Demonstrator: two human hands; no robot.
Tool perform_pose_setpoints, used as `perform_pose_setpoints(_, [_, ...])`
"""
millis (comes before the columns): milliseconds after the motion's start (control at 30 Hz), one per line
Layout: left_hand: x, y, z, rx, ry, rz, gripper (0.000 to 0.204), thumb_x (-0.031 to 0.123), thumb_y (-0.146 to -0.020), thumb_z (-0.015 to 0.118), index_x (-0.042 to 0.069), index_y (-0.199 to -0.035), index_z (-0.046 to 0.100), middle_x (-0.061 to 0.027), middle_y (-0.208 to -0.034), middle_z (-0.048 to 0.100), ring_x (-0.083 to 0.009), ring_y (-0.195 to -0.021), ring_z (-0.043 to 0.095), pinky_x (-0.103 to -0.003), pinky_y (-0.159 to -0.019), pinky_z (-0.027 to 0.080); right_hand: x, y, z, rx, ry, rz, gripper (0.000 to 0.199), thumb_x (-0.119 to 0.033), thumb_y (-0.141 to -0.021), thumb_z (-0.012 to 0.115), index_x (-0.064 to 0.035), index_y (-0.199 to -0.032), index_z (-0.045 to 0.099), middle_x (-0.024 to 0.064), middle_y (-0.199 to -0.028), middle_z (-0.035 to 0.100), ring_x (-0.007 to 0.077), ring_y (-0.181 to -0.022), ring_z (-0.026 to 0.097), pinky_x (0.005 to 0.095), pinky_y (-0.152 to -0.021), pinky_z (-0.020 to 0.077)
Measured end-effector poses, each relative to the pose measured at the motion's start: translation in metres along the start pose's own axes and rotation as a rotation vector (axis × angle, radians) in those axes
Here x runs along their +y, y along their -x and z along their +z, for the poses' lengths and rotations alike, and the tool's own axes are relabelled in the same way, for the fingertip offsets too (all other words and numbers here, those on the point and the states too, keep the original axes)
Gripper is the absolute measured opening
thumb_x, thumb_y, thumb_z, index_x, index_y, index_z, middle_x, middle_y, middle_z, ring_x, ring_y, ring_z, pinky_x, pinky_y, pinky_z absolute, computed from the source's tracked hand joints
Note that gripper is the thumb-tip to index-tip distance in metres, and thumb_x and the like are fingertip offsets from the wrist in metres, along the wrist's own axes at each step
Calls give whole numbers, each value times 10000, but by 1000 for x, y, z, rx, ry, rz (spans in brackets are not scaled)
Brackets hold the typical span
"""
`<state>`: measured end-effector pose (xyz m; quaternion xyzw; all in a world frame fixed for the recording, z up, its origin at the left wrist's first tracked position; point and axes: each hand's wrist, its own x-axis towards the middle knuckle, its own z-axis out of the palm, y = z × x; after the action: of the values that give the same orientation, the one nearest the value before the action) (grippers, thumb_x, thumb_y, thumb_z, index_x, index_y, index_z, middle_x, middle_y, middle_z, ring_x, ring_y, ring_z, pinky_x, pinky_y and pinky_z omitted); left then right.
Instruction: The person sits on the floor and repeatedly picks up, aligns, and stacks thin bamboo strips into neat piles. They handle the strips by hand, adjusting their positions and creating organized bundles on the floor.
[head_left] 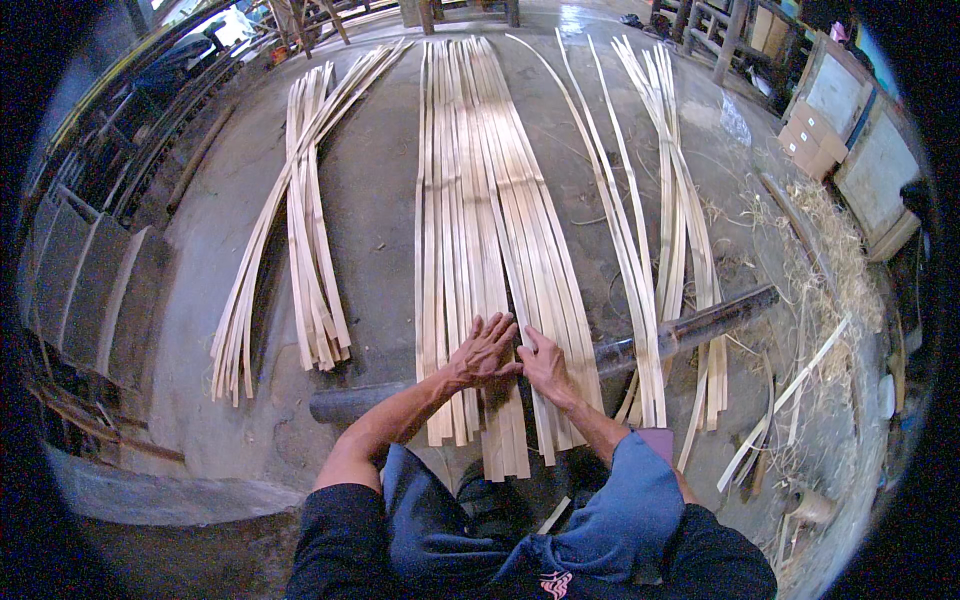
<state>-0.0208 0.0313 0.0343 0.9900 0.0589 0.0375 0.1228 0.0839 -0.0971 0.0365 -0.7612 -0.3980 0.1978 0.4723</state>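
Note:
Several long pale bamboo strips (480, 200) lie side by side on the concrete floor, running away from me. Their near ends rest over a dark pipe (700, 325) that lies crosswise. My left hand (484, 350) lies flat on the strips with its fingers spread. My right hand (545, 362) sits beside it, fingers pressing on neighbouring strips, with a dark gap between strips just above both hands. Neither hand grips anything. My knees in blue trousers show below the strip ends.
A loose bundle of strips (300, 220) lies to the left, and thinner strips (650, 200) lie to the right. Straw-like shavings (830, 260) pile at the right. Framed panels (860, 130) lean at the far right, stacked boards (90, 280) at the left.

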Motion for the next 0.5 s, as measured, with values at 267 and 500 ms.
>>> perform_pose_setpoints(267, [-6, -3, 1, -9, 158, -138, 653, 389, -811, 465, 24, -1305, 241, -147, -1363, 237, -316, -1279, 166, -468, -1040, 100, -24, 9, -10, -144, 161, -98, 454, -170, -785, 476, 104, -1135, 386, 310, -951, 505, 438, -957, 470, 462, -850, 381])
perform_pose_setpoints(500, [-10, -7, 5, 41, 242, -236, 580, 347, -820, 458, 31, -1280, 298, -134, -1333, 301, -308, -1265, 208, -483, -1033, 101, -21, 2, -4, -188, 323, -274, 272, -128, -778, 461, 51, -983, 448, 259, -784, 470, 459, -741, 514, 512, -657, 438])
